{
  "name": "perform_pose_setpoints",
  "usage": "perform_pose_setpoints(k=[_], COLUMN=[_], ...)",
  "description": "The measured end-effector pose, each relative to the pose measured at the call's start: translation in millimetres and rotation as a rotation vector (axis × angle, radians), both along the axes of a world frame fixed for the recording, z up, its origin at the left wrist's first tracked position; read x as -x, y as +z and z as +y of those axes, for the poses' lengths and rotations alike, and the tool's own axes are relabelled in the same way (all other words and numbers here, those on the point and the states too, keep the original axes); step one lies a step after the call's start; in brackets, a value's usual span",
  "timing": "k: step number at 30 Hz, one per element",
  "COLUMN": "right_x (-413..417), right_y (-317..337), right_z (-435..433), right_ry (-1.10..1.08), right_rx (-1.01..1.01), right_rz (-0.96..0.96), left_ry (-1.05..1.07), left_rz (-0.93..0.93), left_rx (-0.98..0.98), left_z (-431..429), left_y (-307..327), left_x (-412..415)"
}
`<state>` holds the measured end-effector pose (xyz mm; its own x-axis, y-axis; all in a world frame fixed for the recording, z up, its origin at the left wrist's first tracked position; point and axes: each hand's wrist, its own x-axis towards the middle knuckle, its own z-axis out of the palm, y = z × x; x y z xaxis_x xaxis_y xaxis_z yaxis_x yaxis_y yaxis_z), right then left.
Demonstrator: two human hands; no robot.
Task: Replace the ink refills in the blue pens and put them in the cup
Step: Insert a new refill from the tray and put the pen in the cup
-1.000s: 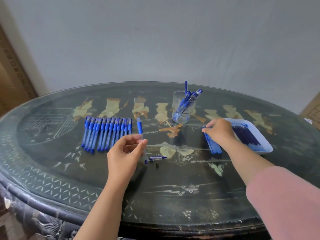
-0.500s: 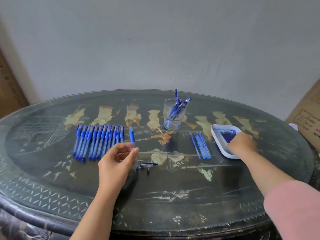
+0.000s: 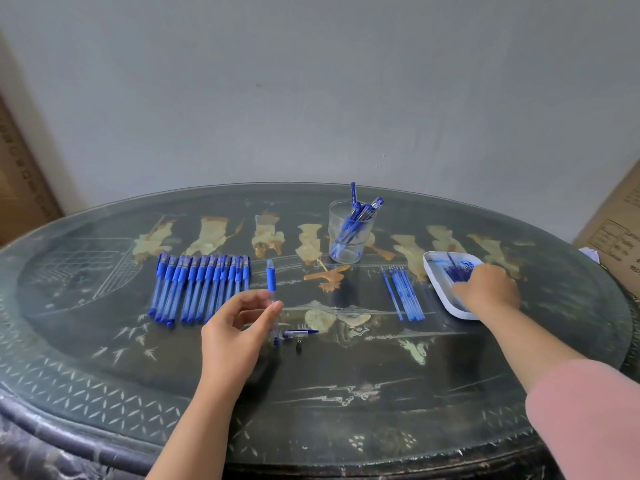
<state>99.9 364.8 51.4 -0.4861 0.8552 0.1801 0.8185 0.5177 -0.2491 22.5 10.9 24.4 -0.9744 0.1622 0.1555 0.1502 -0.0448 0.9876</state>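
- The left hand pinches an opened pen barrel upright, in front and to the left of the cup, likely so a refill slides straight in.
- The right hand reaches into the white tray to the right of the cup, fingers down on the refills; blur hides whether it pinches one.
- The waiting pens lie in a row to the left of the cup, and the cap lies in front of it.

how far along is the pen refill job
Done: a few blue pens stand in the clear glass cup. In hand: the left hand pinches an opened clear pen barrel; the right hand reaches into the white tray of dark blue refills. Left: the row of about a dozen blue pens on the dark table.
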Motion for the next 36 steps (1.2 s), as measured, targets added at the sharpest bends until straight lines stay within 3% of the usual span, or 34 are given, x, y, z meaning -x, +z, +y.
perform_pose_setpoints(k=[4,7,9,12,18,26,33,36], right_x=[0,4,8,17,30,35,41,42], right_y=[19,45,58,67,64,61,62,58], right_z=[-32,-94,-137,-192,-223,-221,-215,-218], right_ry=[0.035,0.183,0.349,0.569,0.675,0.743,0.914,0.95], right_rx=[0.079,0.447,0.767,1.023,1.051,0.93,0.487,0.442], right_rz=[0.671,1.075,1.187,1.134,0.973,0.862,0.624,0.527], left_ry=[-0.031,-0.039,-0.043,-0.04,-0.043,-0.057,-0.057,-0.045], left_rz=[0.0,0.004,0.008,0.023,0.047,0.091,0.097,0.093], left_rx=[-0.001,0.004,0.012,0.018,0.01,0.039,0.02,0.006], left_z=[-1,-2,-2,-2,-1,-3,-2,-2], left_y=[-1,0,0,-2,-3,-4,-5,-5], left_x=[-1,-3,-4,-4,-4,-2,-2,-2])
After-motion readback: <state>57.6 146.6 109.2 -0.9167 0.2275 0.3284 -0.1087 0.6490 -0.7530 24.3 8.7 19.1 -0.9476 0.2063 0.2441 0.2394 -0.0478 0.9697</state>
